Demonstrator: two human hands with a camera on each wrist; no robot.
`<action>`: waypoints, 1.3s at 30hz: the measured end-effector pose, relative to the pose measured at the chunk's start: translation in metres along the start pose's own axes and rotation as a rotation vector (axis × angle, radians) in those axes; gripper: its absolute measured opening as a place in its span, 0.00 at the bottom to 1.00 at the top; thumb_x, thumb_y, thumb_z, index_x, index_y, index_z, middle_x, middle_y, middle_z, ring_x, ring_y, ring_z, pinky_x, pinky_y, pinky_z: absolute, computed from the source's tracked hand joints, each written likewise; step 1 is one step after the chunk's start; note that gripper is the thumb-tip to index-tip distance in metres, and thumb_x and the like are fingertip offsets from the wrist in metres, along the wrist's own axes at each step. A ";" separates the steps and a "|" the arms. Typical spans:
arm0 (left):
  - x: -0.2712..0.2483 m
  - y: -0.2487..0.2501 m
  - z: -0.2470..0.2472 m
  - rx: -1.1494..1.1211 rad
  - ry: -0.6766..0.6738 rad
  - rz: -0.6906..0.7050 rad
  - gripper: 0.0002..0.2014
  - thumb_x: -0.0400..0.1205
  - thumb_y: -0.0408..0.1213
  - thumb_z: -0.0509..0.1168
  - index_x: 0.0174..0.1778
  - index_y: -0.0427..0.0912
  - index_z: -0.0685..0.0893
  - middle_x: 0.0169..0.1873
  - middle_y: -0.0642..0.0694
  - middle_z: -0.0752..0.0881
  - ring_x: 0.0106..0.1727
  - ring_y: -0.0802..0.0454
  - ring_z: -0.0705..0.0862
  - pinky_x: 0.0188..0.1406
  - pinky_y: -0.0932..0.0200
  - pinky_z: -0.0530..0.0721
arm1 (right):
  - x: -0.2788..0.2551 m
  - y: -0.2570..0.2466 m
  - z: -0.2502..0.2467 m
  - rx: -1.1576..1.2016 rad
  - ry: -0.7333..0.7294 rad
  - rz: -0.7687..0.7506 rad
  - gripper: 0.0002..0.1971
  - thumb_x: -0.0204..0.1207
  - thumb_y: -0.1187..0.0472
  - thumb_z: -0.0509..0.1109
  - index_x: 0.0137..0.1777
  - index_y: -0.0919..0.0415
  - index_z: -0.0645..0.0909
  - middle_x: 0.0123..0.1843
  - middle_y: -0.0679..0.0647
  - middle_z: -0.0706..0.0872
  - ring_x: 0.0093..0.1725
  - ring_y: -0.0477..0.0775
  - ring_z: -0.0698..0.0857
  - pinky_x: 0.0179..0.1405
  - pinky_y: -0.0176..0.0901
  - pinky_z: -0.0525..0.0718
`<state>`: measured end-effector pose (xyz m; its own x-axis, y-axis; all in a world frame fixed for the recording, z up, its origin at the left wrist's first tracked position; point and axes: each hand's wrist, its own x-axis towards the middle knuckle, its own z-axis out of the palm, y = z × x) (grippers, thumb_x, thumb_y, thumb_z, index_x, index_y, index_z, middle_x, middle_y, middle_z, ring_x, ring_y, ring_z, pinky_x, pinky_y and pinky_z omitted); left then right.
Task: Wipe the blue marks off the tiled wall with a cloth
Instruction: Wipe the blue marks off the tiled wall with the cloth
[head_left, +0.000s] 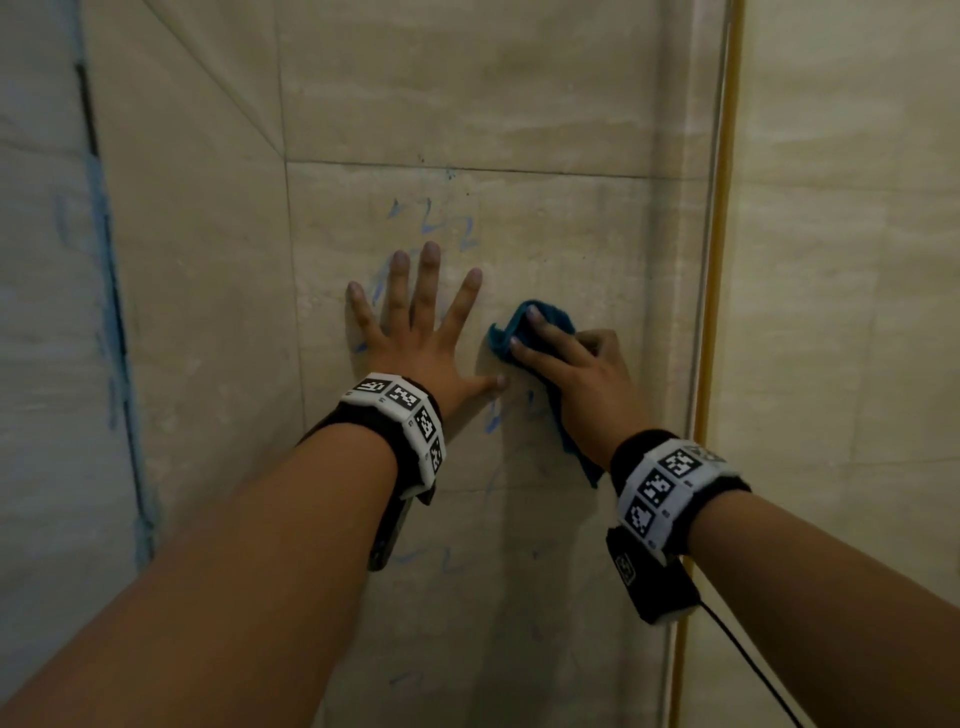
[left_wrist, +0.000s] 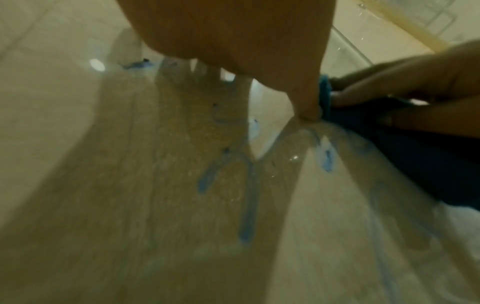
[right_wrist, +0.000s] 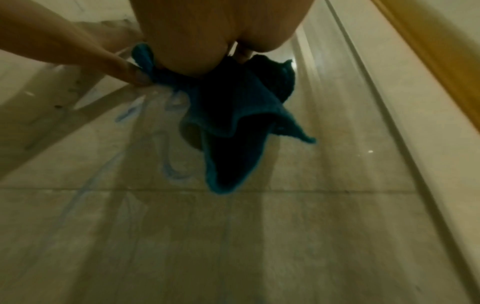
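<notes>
Beige tiled wall (head_left: 545, 104) carries blue marks (head_left: 428, 221) above my hands, more between them (head_left: 492, 415) and lower down (head_left: 415, 556). My left hand (head_left: 421, 332) lies flat on the wall, fingers spread, over some marks. Just to its right, my right hand (head_left: 566, 364) presses a teal cloth (head_left: 519, 322) to the tile with two fingers extended and the others curled; the cloth's tail hangs below the palm. The right wrist view shows the cloth (right_wrist: 233, 115) bunched under the palm beside smeared marks (right_wrist: 171, 170). Streaks (left_wrist: 246, 205) show below the left palm.
A yellow-brown vertical strip (head_left: 717, 260) borders the tile on the right, with another wall beyond it. An inner corner (head_left: 285, 286) meets a side wall on the left, which has a blue-stained edge (head_left: 111, 312). A black cable (head_left: 748, 670) hangs from my right wristband.
</notes>
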<state>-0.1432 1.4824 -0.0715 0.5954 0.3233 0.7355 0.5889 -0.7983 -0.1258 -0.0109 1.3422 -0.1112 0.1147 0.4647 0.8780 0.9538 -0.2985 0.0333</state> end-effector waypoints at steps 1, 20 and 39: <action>-0.001 0.001 -0.001 0.001 0.007 -0.001 0.54 0.70 0.79 0.50 0.70 0.59 0.15 0.76 0.44 0.18 0.79 0.38 0.23 0.73 0.23 0.32 | -0.007 0.001 0.002 -0.015 -0.004 -0.023 0.26 0.77 0.65 0.70 0.74 0.46 0.73 0.80 0.52 0.68 0.60 0.51 0.62 0.66 0.23 0.58; -0.041 -0.007 0.028 0.024 -0.097 0.039 0.61 0.64 0.82 0.53 0.70 0.58 0.13 0.69 0.46 0.11 0.67 0.41 0.10 0.71 0.23 0.28 | 0.002 -0.009 0.005 -0.079 0.020 -0.077 0.24 0.80 0.60 0.57 0.76 0.50 0.73 0.80 0.50 0.68 0.57 0.59 0.66 0.59 0.46 0.71; -0.041 -0.006 0.027 0.034 -0.118 0.039 0.60 0.65 0.83 0.49 0.70 0.56 0.13 0.70 0.44 0.12 0.70 0.39 0.12 0.71 0.22 0.30 | 0.013 -0.010 -0.004 -0.148 0.071 -0.079 0.27 0.77 0.70 0.67 0.75 0.54 0.74 0.79 0.55 0.71 0.52 0.68 0.74 0.40 0.48 0.75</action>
<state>-0.1563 1.4877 -0.1195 0.6769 0.3517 0.6466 0.5815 -0.7941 -0.1768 -0.0204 1.3483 -0.0985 0.0165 0.4328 0.9014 0.9072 -0.3856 0.1685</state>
